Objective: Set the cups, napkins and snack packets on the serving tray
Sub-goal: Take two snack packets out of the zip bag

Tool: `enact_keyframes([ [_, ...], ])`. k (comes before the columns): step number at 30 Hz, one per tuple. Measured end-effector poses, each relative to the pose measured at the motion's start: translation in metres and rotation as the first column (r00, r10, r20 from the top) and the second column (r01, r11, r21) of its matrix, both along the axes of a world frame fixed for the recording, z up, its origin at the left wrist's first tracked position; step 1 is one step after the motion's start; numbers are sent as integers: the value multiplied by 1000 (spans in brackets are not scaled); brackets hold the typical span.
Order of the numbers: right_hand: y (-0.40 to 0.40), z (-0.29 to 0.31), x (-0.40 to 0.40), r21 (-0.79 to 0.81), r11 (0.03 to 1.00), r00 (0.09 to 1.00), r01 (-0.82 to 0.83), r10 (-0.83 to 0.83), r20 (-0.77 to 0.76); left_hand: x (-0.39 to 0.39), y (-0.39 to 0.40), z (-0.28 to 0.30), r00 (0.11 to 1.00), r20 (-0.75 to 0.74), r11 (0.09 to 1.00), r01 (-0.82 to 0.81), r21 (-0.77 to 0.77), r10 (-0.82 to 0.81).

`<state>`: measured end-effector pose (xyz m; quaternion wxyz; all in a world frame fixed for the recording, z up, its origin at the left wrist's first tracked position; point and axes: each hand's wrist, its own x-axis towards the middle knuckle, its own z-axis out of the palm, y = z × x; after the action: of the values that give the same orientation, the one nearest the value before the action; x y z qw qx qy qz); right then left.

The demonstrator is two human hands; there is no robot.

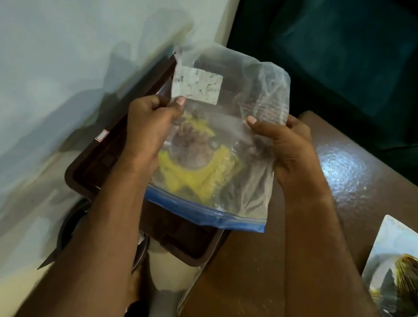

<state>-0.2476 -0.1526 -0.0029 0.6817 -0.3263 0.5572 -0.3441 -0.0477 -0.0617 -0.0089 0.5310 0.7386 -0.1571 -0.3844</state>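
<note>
I hold a clear zip bag with a blue seal strip and a white label above a dark brown serving tray. Yellow snack pieces show through the plastic, bunched in the lower middle. My left hand pinches the bag's left edge just under the label. My right hand grips the right edge. The blue seal end points toward me, and the bag hides most of the tray's inside. No cups or napkins are in sight.
The tray sits at the left end of a brown table, close to a pale wall. A picture card with birds lies at the table's right edge. Dark green upholstery stands behind. Below the tray is a round dark object.
</note>
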Motion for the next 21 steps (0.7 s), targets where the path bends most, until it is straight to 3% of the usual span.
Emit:
enact_keyframes([
  [7,6,-4,-24,-20,968,967,251,-252,-24,-3,12,-6,961,-41,961,-274,-46,272],
  [10,15,-1,-26,-100,966,971,239,-240,10,-4,15,-5,926,-14,917,-375,-135,377],
  [12,21,4,-31,-230,970,996,77,-86,-30,-2,18,-5,936,61,925,-330,-186,346],
  [14,25,9,-36,-359,901,952,-246,154,-264,1,21,-4,954,153,954,-225,-199,257],
  [16,29,12,-37,-357,745,766,-563,309,-564,5,22,-2,977,184,979,-70,-192,106],
  [18,35,11,-32,-302,604,582,-737,341,-738,7,24,0,973,205,978,135,-159,-101],
  [20,41,8,-25,-271,547,474,-792,271,-837,9,28,1,892,322,936,350,-48,-317],
  [21,42,7,-22,-283,547,454,-788,206,-867,8,30,3,809,417,900,432,53,-414],
])
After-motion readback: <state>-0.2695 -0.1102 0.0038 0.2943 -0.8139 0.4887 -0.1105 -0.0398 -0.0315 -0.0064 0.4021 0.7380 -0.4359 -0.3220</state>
